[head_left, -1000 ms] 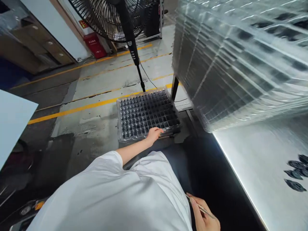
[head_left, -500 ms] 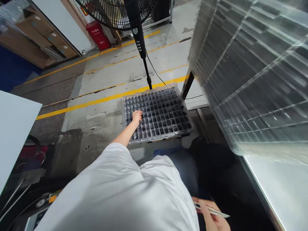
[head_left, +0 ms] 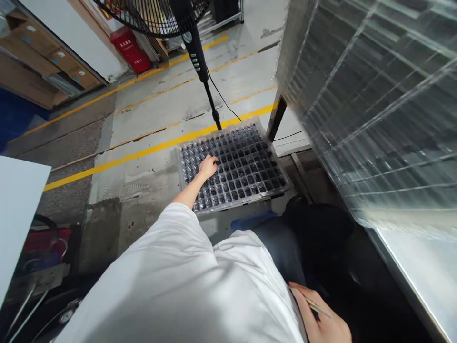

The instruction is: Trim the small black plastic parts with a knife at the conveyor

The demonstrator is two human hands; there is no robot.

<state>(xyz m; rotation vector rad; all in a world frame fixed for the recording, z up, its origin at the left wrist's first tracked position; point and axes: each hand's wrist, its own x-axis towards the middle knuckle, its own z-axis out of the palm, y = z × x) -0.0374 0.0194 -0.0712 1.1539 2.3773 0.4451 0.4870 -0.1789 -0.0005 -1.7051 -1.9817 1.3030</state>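
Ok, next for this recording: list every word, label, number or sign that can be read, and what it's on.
Nothing reads clearly.
Red box: white characters, too blurred to quote.
Cardboard boxes: pale labels, too small.
Red-and-yellow sign: too blurred.
Tray and thin tool in the right hand: no text visible.

Black fan [head_left: 194, 50], red box [head_left: 131, 50], cardboard boxes [head_left: 34, 40]

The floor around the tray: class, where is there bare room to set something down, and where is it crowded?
Bare floor shows left of the tray, below the nearest yellow line, and beyond that line, left of the fan pole. Crowded: the tray's far edge, by that pole and a cord, and its right, by a dark leg and stacked clear trays.
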